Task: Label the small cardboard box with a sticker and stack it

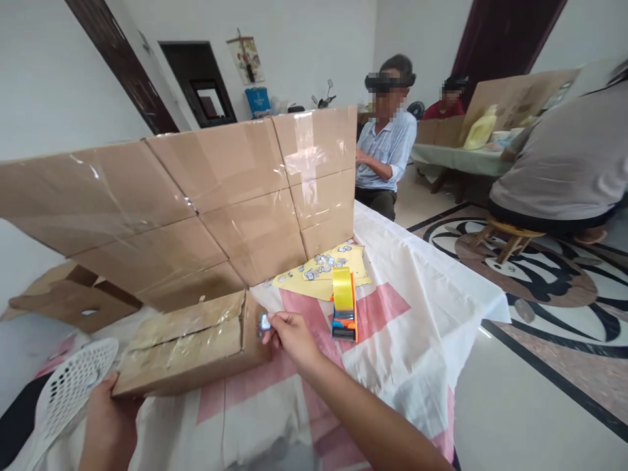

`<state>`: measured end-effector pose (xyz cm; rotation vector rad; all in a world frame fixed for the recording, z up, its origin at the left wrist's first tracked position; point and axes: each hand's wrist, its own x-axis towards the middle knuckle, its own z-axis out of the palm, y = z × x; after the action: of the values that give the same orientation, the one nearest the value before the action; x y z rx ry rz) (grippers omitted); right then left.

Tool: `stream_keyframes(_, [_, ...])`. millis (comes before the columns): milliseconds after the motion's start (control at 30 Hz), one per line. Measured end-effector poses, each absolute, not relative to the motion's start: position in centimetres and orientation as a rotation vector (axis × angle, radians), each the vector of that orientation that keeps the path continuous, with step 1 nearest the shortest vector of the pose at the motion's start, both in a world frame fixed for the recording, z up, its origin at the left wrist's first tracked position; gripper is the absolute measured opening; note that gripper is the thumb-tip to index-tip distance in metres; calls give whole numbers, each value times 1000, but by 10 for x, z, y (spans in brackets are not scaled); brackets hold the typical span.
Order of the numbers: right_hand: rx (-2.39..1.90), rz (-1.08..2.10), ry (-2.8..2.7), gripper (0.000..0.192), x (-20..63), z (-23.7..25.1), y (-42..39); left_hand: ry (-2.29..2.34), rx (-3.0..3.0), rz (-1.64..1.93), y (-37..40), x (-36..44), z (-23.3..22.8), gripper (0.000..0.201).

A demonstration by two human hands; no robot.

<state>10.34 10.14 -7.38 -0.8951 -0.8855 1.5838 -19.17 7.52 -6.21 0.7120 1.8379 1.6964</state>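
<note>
A closed cardboard box (196, 360) with clear tape over its top flaps rests on the cloth, slightly turned. My left hand (112, 418) grips its left end, thumb up along the corner. At the opposite end, my right hand (292, 335) pinches a small white and blue sticker (265, 322) between thumb and finger, right beside the box's end face; whether the sticker touches the cardboard I cannot tell. Behind that hand lies a yellow sheet (294, 282) bearing several small stickers. An orange and blue tape dispenser (345, 314) with a yellow roll stands to the right of the hand.
A tall taped cardboard panel (235, 216) stands across the table behind the box. At left are a white perforated chair back (73, 386) and an open carton (73, 297). A person in a light shirt (390, 147) sits beyond the panel; another sits on a stool (510, 232) at right.
</note>
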Motion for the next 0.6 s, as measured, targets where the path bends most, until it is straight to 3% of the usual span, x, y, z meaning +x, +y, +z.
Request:
stream_keyframes(133, [-968,1602,-915,37,98,-83,103,1714,433,1781,77,-185,-55,24])
stream_keyframes(600, [-1072,1451,-944,22,97,-86,101,1668,467,1809,74,-179,-51,21])
